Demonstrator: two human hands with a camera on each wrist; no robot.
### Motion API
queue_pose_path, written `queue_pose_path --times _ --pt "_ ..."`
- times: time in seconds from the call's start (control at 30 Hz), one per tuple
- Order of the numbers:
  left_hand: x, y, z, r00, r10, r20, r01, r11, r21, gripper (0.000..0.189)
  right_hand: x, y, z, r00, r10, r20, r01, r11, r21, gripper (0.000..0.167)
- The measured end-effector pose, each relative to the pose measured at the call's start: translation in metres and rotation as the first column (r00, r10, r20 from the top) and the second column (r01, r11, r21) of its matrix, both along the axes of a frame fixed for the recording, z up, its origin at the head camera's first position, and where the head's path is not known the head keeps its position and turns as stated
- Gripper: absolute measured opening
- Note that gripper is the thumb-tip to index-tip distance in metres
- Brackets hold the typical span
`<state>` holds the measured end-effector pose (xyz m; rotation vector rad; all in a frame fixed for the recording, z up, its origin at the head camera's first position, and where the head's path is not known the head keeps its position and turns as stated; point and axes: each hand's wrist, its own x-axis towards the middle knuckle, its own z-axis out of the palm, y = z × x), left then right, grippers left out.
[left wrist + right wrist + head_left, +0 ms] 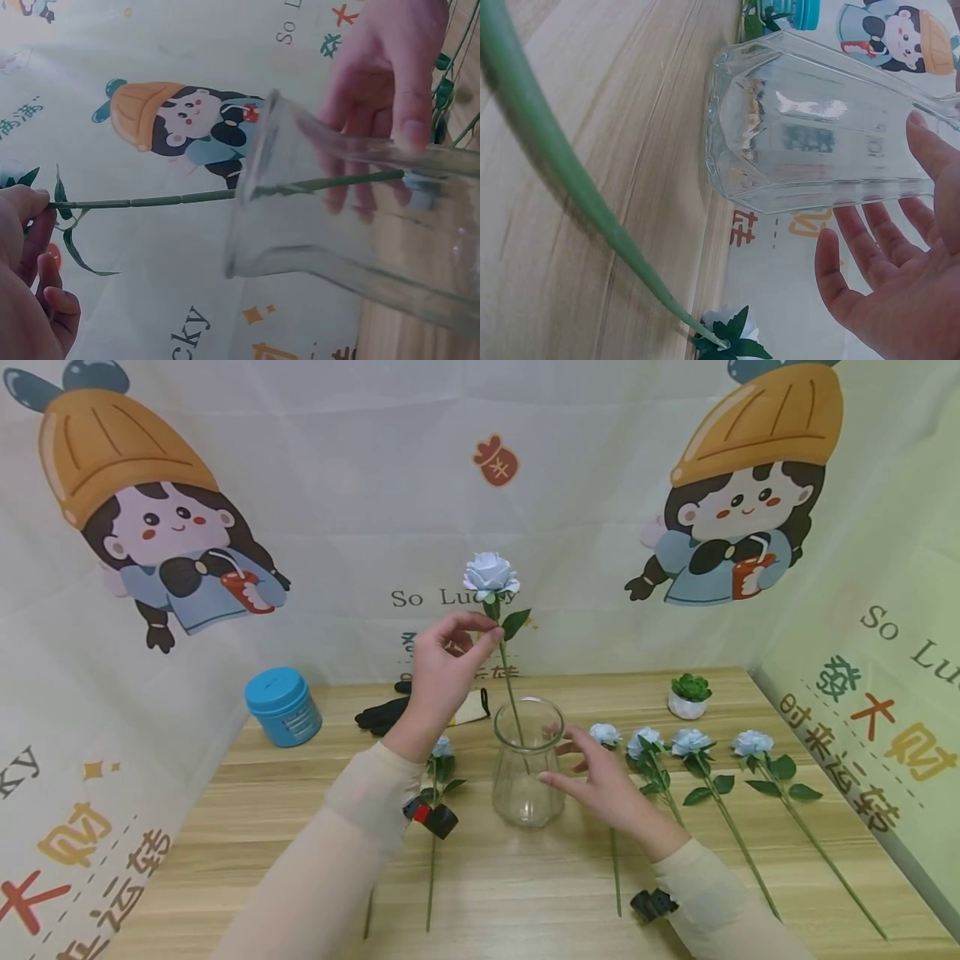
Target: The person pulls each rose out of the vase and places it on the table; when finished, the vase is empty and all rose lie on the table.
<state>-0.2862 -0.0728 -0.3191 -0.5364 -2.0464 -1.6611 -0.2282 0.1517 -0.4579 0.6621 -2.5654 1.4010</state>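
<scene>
In the head view my left hand pinches a pale blue artificial rose just below its bloom, thumb against fingertips. Its green stem slants down through the mouth of a clear glass vase, the lower end inside the glass. The vase stands upright on the table. Beside its right side is my right hand, thumb and fingers spread around the glass. From the right wrist, the vase lies between thumb and fingers, which are loosely bent with their tips close to the wall.
Several more blue roses lie on the wooden table, one group right of the vase and others on the left. Behind are a blue lidded jar, a dark glove and a small potted succulent. A printed cloth backdrop hangs behind the table.
</scene>
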Motion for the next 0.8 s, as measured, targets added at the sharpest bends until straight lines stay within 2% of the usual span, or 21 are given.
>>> queue_pose_path --times 0.2,0.37,0.53,0.67,0.8 --pt "-0.003 -0.009 0.019 1.000 0.014 -0.022 -0.013 1.000 0.016 0.017 0.000 0.000 0.001 1.000 0.001 0.003 -0.001 1.000 0.000 0.063" --pt "-0.006 -0.019 0.037 0.997 0.026 -0.075 -0.020 0.997 0.075 0.014 0.000 -0.001 0.001 1.000 0.004 0.008 -0.004 1.000 0.006 0.063" --pt "-0.006 -0.030 0.053 0.995 0.048 -0.082 -0.039 0.993 0.115 0.011 0.000 0.000 0.000 1.000 0.004 0.008 -0.004 1.000 0.005 0.062" --pt "-0.003 -0.040 0.061 0.995 0.060 -0.078 -0.050 0.992 0.119 0.011 -0.001 0.000 0.000 1.000 0.005 0.004 -0.005 1.000 0.002 0.062" --pt "0.001 -0.050 0.064 0.995 0.068 -0.075 -0.060 0.993 0.103 0.010 -0.001 0.000 0.001 1.000 0.003 0.000 -0.003 1.000 0.008 0.063"
